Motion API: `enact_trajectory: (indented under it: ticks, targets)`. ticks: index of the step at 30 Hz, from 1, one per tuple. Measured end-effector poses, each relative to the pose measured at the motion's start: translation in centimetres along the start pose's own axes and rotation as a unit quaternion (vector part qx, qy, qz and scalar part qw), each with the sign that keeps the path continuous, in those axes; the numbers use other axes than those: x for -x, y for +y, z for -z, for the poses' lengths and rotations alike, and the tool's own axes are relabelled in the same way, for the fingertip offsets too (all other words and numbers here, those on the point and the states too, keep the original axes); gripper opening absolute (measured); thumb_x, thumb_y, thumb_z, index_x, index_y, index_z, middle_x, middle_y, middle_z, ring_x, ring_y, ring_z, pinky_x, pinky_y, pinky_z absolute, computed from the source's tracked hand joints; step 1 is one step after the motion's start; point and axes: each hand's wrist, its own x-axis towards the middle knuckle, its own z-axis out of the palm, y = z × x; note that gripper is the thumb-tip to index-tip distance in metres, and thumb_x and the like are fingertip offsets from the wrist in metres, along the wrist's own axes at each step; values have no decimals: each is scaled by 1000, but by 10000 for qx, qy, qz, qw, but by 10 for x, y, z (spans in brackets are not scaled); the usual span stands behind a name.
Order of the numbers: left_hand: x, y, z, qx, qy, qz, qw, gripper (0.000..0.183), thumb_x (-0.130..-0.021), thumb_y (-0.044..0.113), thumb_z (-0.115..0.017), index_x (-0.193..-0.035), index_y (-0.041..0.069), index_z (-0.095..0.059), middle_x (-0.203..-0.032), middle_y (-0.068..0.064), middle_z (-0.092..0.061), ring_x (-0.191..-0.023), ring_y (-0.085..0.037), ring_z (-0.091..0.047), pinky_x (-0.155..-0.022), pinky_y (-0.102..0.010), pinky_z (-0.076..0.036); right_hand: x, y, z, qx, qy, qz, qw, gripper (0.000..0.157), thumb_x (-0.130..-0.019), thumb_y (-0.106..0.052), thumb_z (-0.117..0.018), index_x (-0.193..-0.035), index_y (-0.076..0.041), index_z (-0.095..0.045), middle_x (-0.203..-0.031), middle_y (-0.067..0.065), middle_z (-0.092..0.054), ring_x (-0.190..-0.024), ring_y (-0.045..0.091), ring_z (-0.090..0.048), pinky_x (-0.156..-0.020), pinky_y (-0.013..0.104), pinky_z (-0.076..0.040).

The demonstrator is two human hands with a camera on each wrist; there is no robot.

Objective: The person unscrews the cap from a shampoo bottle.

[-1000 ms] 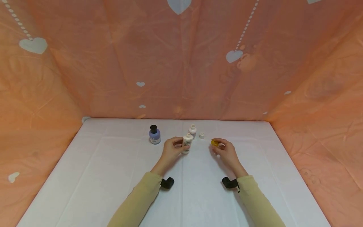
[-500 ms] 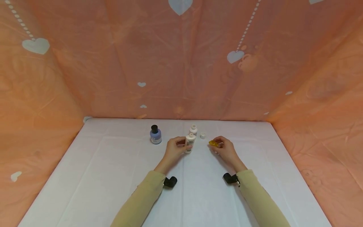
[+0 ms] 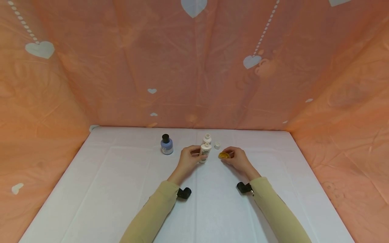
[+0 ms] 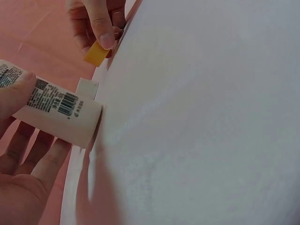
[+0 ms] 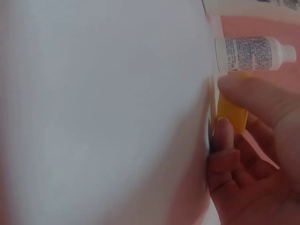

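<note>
My left hand (image 3: pixel 189 158) grips a white bottle (image 4: pixel 70 112) with a printed label and barcode; its neck is uncapped and it stands upright, near the table. In my right hand (image 3: pixel 240 159), thumb and fingers pinch a yellow cap (image 5: pixel 233 110), low over the table to the right of that bottle. Right behind the held bottle stands a second, smaller white bottle (image 5: pixel 251 54), also uncapped. Beside it on the table lies a small white cap (image 3: pixel 217 145). The left wrist view shows the yellow cap (image 4: pixel 97 54) between the right thumb and fingers.
A purple-blue bottle (image 3: pixel 166 147) with a black cap stands to the left of the left hand. White cloth covers the table (image 3: pixel 121 189). An orange curtain (image 3: pixel 194 84) with pale hearts hangs behind and along both sides.
My right hand has moved left with the yellow cap, turning it, nearer to the held bottle. My left hand and its bottle have shifted slightly to the right.
</note>
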Motion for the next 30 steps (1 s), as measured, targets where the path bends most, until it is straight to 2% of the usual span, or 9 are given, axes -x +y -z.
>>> enact_trajectory:
  ticks: [5, 11, 18, 24, 30]
  targets:
    - [-1, 1, 1, 92, -140, 31, 9999, 38, -68, 9, -76, -103, 4, -64, -102, -8, -61, -91, -20, -59, -74, -25, -51, -3, -4, -3, -99, -132, -38, 9999, 33, -71, -18, -75, -100, -10, -63, -93, 4, -59, -79, 17, -54, -67, 28, -49]
    - [4, 18, 4, 162, -482, 97, 9987, 38, -71, 5, -74, -106, 0, -61, -103, -14, -61, -95, -27, -57, -77, -27, -50, -5, -5, -5, -14, -150, 67, 9999, 33, -70, -19, -76, -99, -11, -64, -92, 2, -60, -75, 15, -53, -63, 27, -48]
    - [9, 29, 5, -2, -533, 182, 9984, 37, -72, 3, -72, -107, -3, -59, -102, -16, -61, -94, -28, -58, -78, -26, -49, -7, -5, -7, 91, -326, -12, 9994, 30, -70, -17, -76, -97, -15, -65, -86, 1, -57, -70, 17, -48, -58, 28, -44]
    - [10, 28, 5, 79, -544, 165, 9984, 38, -73, 2, -71, -108, -3, -59, -102, -18, -60, -93, -28, -59, -78, -27, -50, -5, -8, -7, 209, -496, 0, 9985, 31, -70, -16, -76, -99, -14, -65, -89, 0, -57, -74, 17, -48, -62, 28, -45]
    - [0, 3, 4, -34, -436, 185, 9989, 40, -70, 10, -75, -107, 3, -61, -101, -11, -61, -91, -22, -60, -78, -26, -50, -3, -8, -5, 206, -500, 198, 9983, 34, -70, -16, -76, -102, -13, -64, -91, 1, -58, -74, 16, -49, -62, 27, -46]
